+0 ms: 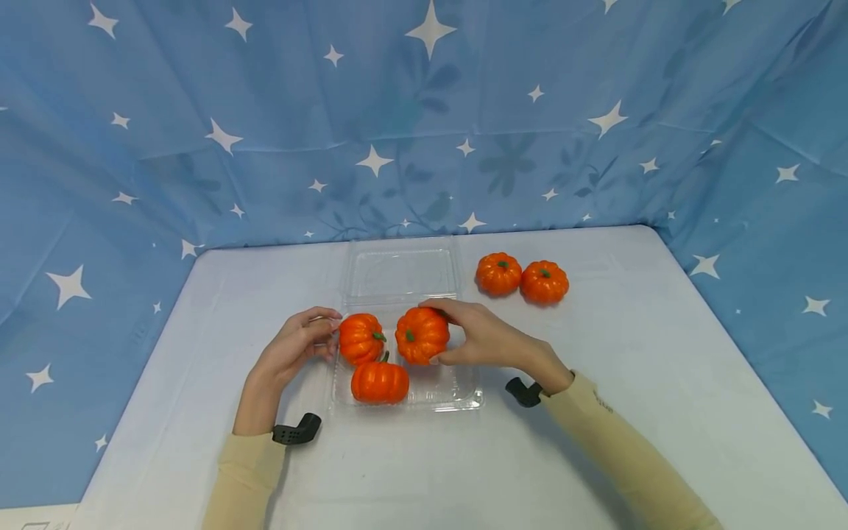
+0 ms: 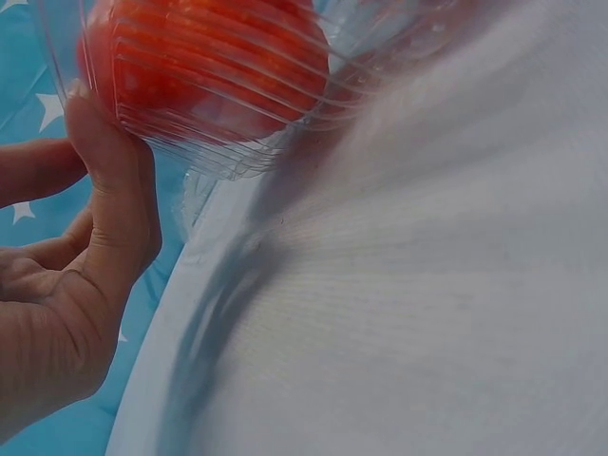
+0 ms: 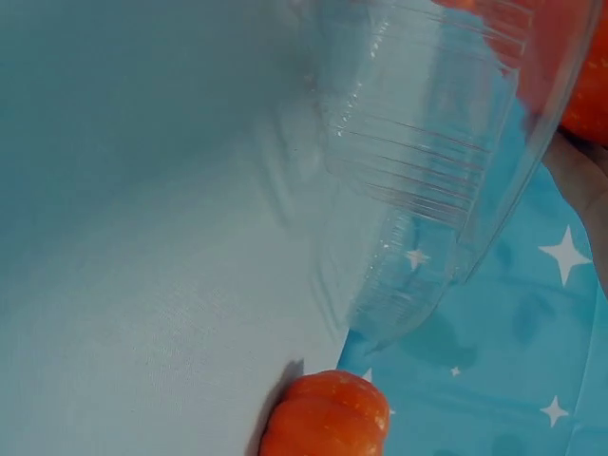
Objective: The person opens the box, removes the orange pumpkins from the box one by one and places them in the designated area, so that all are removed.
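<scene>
R hand [image 1: 486, 336] grips a pumpkin [image 1: 422, 336] in/above clear tray [image 1: 447, 386], mid-right; L hand [image 1: 301, 342] at tray's L rim, can't tell if pinching; set too far L, it could bump tray's two seated pumpkins [image 1: 380, 383] &, if unbraced, skid tray.

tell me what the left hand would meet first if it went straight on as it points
The left hand would probably meet the left side of the clear rectangular plastic container, which it seems to touch; depth is unclear.
</scene>
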`<state>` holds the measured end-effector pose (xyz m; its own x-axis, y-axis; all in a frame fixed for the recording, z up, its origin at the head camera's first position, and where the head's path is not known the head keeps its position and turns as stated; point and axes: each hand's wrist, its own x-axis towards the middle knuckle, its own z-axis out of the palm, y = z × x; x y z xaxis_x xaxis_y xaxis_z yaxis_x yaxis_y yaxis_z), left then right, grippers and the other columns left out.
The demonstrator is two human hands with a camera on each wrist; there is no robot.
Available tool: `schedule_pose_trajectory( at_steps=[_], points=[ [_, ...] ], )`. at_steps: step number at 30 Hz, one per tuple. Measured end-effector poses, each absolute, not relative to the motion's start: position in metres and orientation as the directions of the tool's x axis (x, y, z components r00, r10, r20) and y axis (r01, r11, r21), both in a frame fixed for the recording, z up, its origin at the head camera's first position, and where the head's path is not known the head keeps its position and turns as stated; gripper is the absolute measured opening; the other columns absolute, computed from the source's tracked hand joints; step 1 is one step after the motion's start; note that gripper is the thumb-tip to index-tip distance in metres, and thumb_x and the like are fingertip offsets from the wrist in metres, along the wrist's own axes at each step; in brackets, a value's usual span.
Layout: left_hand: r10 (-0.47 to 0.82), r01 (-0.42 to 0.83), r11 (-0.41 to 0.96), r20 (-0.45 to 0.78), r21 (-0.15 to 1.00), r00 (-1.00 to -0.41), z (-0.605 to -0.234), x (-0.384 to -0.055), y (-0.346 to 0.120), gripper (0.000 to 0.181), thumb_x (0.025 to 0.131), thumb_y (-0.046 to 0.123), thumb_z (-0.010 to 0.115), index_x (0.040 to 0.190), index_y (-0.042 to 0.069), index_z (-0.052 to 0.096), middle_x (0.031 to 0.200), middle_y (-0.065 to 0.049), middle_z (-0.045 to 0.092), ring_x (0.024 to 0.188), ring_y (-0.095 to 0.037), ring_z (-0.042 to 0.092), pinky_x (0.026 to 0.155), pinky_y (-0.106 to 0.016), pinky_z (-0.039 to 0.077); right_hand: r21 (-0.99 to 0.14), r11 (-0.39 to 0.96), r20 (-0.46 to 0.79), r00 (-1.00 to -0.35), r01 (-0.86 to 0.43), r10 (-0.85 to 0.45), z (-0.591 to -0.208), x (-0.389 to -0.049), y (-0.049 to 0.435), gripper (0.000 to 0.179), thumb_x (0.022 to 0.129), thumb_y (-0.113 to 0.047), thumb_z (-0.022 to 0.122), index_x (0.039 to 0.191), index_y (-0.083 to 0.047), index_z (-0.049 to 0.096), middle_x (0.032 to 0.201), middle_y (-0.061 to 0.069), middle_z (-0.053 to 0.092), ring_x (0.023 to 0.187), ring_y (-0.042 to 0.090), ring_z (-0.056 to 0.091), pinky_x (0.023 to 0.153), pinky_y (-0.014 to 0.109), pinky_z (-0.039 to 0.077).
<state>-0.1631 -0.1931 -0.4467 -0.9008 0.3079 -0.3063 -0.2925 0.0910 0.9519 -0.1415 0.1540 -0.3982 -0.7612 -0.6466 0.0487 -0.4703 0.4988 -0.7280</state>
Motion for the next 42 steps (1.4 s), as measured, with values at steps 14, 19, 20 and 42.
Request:
schedule_pose_trajectory(
  at_steps=[14, 19, 20, 42],
  points=[
    [0.313, -0.284, 0.094, -0.299, 0.954, -0.901, -0.448, -0.163, -0.193, 0.036, 0.105, 0.015, 0.054, 0.13, -0.01, 0.048, 0.084, -0.004, 0.062, 0.066, -0.014, 0.059, 0.063, -0.027, 0.056, -0.838, 0.35, 0.138, -0.782, -0.419, -0.608, -0.403, -0.139, 0.171, 0.075, 0.083, -0.009, 0.084, 0.148, -0.009, 0.047, 0.146, 0.005, 0.058, 0.137, 0.025, 0.057, 0.112, 0.041, 0.047],
    [0.312, -0.277, 0.097, -0.293, 0.956, -0.904, -0.448, -0.162, -0.192, 0.037, 0.105, 0.015, 0.053, 0.131, -0.011, 0.047, 0.083, -0.003, 0.063, 0.067, -0.014, 0.059, 0.063, -0.027, 0.056, -0.852, 0.357, 0.117, -0.804, -0.383, -0.584, -0.395, -0.138, 0.182, 0.074, 0.083, -0.008, 0.084, 0.146, -0.007, 0.046, 0.145, 0.007, 0.057, 0.136, 0.027, 0.057, 0.111, 0.044, 0.047],
    [0.311, -0.276, 0.099, -0.293, 0.956, -0.904, -0.448, -0.162, -0.192, 0.037, 0.105, 0.015, 0.054, 0.131, -0.01, 0.047, 0.083, -0.003, 0.063, 0.067, -0.014, 0.059, 0.063, -0.027, 0.056, -0.856, 0.364, 0.102, -0.811, -0.366, -0.576, -0.394, -0.138, 0.185, 0.073, 0.083, -0.009, 0.084, 0.145, -0.007, 0.046, 0.144, 0.008, 0.057, 0.136, 0.028, 0.057, 0.111, 0.045, 0.047],
    [0.3, -0.297, 0.113, -0.317, 0.948, -0.9, -0.447, -0.163, -0.192, 0.033, 0.105, 0.017, 0.057, 0.128, -0.005, 0.049, 0.08, 0.0, 0.063, 0.066, -0.013, 0.059, 0.064, -0.026, 0.056, -0.854, 0.497, -0.103, -0.888, -0.152, -0.448, -0.379, -0.149, 0.244, 0.078, 0.084, -0.014, 0.083, 0.146, -0.001, 0.039, 0.148, 0.016, 0.052, 0.141, 0.035, 0.049, 0.113, 0.05, 0.045]
  ],
)
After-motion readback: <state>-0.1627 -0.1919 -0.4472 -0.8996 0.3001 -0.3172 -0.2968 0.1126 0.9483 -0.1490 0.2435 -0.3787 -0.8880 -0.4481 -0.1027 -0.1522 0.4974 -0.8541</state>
